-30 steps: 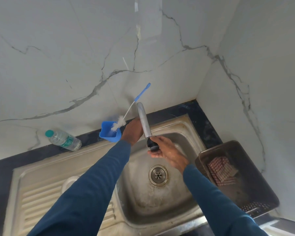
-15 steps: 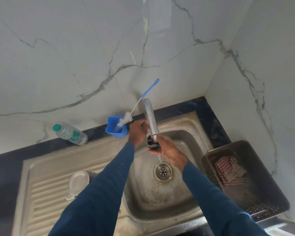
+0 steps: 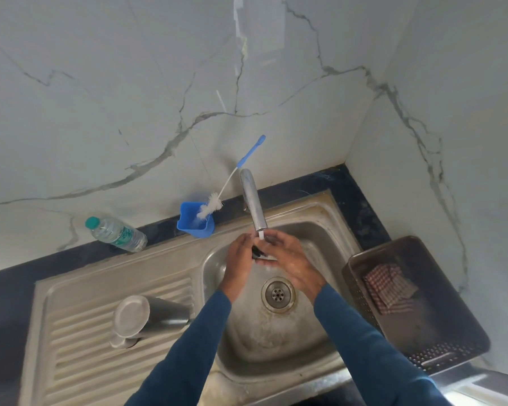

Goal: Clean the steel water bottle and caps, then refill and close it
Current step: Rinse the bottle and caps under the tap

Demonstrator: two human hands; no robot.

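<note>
While the water's running, start at the ribbed drainboard [image 3: 79, 332]. The steel bottle [image 3: 159, 315] sits there, mouth-down by the look of it, well apart from the hands. It looks stiff and smooth and is probably slick when wet, so I'd grab it round the body rather than the flat base.

Past that, over the sink [image 3: 320, 230] and just beyond the round drain [image 3: 277, 294], the left hand [image 3: 238, 259] and right hand [image 3: 294, 265] both curl around a small dark cap [image 3: 258, 253]. It's right under the stream from the chrome tap [image 3: 252, 200]. That cap is a tiny, light, wet thing that's easy to fumble, so fingertips on its rim seems the way to hold it.

Off to the right, a dark perforated basket [image 3: 440, 288] holds a checked cloth [image 3: 389, 288]. Further back on the dark surface [image 3: 361, 206] there's a blue cup [image 3: 195, 222] with a white bristle brush [image 3: 210, 205] leaning in it. There's also a clear plastic bottle [image 3: 118, 234] with a green cap, then the veined marble wall [image 3: 129, 98].
</note>
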